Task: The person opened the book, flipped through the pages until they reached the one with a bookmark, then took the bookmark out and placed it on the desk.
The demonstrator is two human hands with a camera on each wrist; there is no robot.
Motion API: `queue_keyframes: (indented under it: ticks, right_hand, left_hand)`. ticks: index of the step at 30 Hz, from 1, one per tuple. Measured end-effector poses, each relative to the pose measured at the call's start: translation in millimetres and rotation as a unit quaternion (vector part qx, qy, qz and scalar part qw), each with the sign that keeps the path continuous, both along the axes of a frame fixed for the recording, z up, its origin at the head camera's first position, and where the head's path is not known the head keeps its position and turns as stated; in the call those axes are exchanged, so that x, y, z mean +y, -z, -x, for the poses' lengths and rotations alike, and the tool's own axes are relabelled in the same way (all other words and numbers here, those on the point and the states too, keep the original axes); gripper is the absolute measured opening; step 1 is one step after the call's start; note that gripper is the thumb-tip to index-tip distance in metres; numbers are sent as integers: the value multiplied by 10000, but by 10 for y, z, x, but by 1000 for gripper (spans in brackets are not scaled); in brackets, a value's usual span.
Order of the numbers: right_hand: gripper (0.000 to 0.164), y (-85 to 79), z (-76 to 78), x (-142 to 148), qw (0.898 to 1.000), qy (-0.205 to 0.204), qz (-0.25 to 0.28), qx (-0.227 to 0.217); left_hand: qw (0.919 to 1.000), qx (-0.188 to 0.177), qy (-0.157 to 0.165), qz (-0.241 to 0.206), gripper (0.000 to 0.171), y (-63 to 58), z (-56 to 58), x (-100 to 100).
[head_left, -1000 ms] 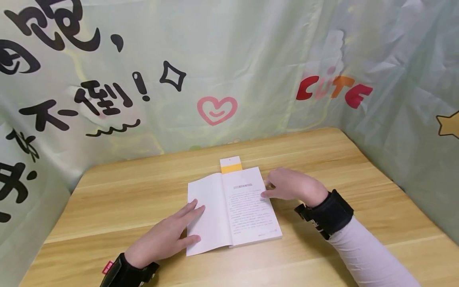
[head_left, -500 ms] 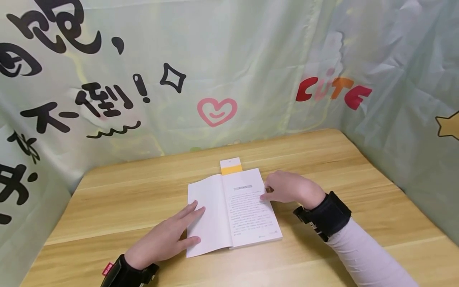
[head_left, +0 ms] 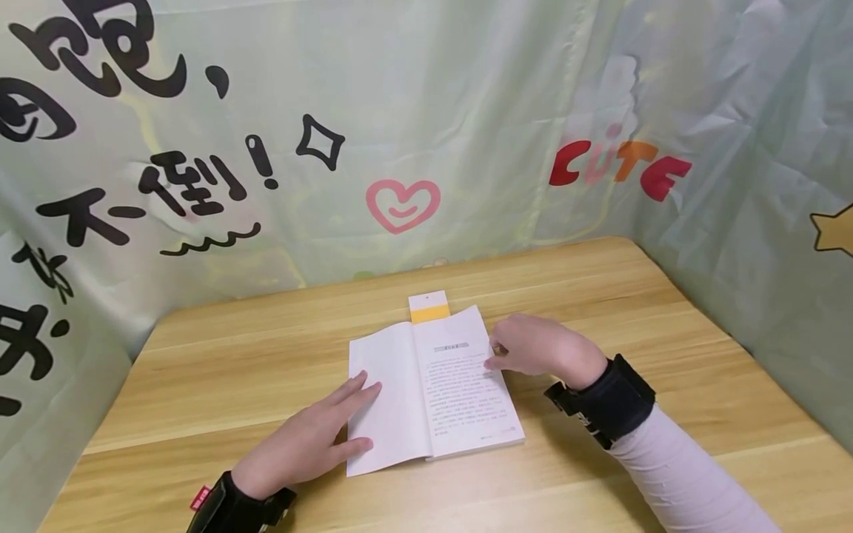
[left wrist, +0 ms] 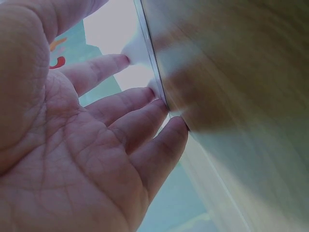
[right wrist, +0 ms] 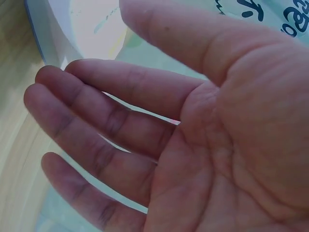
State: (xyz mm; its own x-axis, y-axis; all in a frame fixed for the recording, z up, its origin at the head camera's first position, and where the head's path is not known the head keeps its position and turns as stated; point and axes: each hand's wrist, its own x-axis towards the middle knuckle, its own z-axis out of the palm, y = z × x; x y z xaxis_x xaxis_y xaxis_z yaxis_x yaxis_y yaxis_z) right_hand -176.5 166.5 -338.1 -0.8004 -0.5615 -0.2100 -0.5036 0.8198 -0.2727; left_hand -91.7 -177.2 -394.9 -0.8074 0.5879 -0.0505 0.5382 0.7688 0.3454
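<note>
An open book (head_left: 460, 400) lies on the wooden table, its left page blank and its right page printed. My left hand (head_left: 309, 433) rests on the left page with fingers spread and straight. At the right edge, my right hand (head_left: 543, 346) pinches the printed page between thumb and forefinger; that page's upper corner is raised a little. In the right wrist view the page (right wrist: 91, 29) curves up near the forefinger, below the thumb. A white and yellow bookmark (head_left: 429, 306) sticks out past the book's top edge. The left wrist view has the left fingertips (left wrist: 157, 104) along the book's edge.
The wooden table (head_left: 253, 348) has rounded back corners. A pale printed curtain (head_left: 480, 133) hangs close behind it and on both sides. Black straps (head_left: 603, 400) are worn on both wrists.
The right page's upper corner has lifted and curled slightly at the right hand. The left hand has stayed in place.
</note>
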Motion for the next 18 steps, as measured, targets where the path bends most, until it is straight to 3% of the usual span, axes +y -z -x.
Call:
queue_keyframes:
  ticks: [8, 18]
  right_hand:
    - [47, -20, 16, 12, 9989, -218, 312, 269]
    - [28, 2, 62, 19, 9975, -253, 429, 506]
  left_hand:
    - [10000, -6, -14, 17, 71, -2, 0, -5]
    - [10000, -49, -28, 16, 70, -18, -10, 1]
